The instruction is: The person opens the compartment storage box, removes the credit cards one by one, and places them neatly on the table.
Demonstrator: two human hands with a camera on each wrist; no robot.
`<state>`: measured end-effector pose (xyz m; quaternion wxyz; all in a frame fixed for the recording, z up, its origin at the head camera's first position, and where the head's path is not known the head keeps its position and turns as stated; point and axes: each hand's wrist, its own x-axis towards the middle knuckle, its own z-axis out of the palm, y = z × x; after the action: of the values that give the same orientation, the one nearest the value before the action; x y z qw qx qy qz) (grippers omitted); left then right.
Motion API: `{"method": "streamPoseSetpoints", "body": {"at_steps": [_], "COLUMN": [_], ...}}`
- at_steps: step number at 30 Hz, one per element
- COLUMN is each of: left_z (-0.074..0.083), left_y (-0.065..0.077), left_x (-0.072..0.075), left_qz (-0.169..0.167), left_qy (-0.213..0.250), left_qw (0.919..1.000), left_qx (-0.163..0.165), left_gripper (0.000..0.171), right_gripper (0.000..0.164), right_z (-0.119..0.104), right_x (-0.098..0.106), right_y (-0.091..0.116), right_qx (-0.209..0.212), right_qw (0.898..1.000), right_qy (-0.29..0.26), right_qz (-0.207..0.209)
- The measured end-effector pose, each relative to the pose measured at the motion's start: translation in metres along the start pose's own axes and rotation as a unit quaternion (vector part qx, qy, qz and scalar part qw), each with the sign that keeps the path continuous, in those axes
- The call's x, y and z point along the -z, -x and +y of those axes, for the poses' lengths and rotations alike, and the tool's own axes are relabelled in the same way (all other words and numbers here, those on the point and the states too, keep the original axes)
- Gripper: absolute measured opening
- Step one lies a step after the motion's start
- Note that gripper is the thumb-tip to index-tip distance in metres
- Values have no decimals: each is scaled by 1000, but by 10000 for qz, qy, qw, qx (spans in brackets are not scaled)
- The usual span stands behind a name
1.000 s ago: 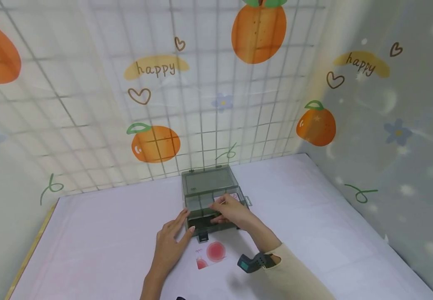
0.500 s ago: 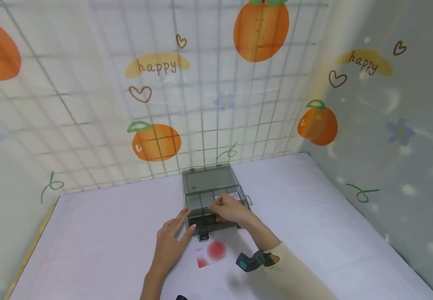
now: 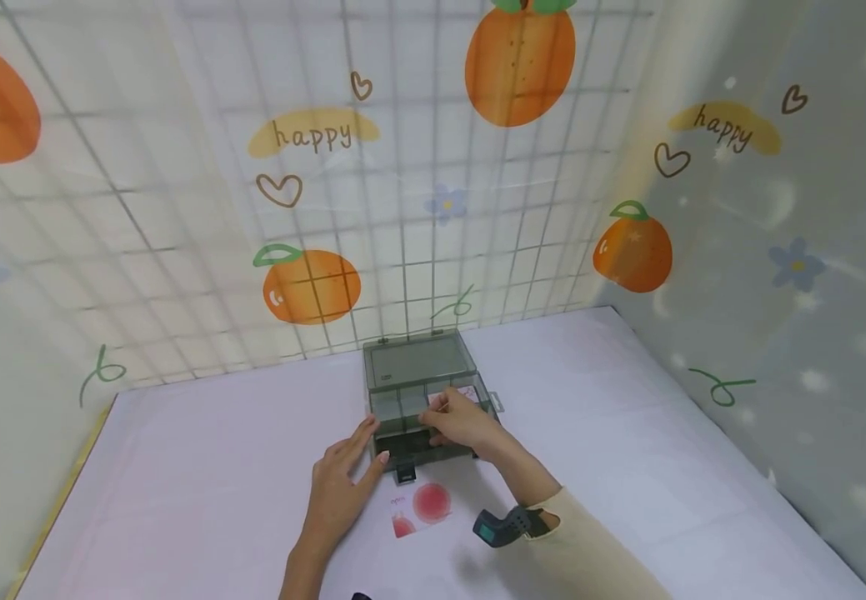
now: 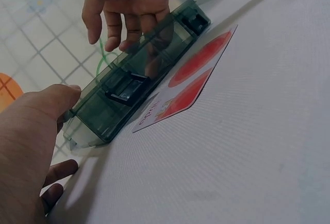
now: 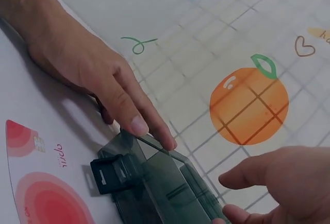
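Note:
A translucent dark green divided box (image 3: 421, 360) stands with its lid raised at the back. My left hand (image 3: 338, 492) rests at its left front corner, fingers extended along the side and thumb on the front edge. My right hand (image 3: 466, 421) is over the right half of the box, its fingers bent down into the front compartment. In the left wrist view some fingers of the right hand (image 4: 129, 2) show through the clear wall. Nothing shows between its thumb and fingers. A white card with red circles (image 3: 431, 502) lies flat before the box.
Another printed card (image 3: 467, 392) sits in a rear right compartment, partly hidden by my right hand. A dark latch (image 3: 406, 473) hangs at the front. Patterned curtain walls (image 3: 312, 287) stand behind and right of the white table (image 3: 215, 475).
The right hand's fingers shift very slightly within the box. The left hand, box and front card stay in place; the head view jogs a little.

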<state>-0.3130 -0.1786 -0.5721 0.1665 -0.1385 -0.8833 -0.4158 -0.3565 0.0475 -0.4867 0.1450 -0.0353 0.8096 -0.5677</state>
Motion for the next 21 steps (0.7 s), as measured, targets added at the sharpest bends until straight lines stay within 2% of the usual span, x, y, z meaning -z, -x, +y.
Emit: {"method": "streamPoseSetpoints", "body": {"at_steps": [5,9,12,21], "left_z": [2,5,5,2], "left_y": [0,0,0,0], "left_x": [0,1,2,1], "left_qz": [17,-26,-21,-58], "left_qy": [31,64,2,19], "left_qw": [10000,10000,10000,10000], "left_qx": [-32,-45,-19,38], "left_gripper": [53,53,53,53], "right_gripper": [28,28,28,30], "right_z": [-3,-9,-10,-5], "right_x": [2,5,7,3], "right_y": [1,1,0,-1], "right_qx": [6,-62,-116,-100], "right_qw": [9993,9996,9986,9993], "right_qy": [-303,278,514,370], "right_qz": [-236,-92,-41,42]}}
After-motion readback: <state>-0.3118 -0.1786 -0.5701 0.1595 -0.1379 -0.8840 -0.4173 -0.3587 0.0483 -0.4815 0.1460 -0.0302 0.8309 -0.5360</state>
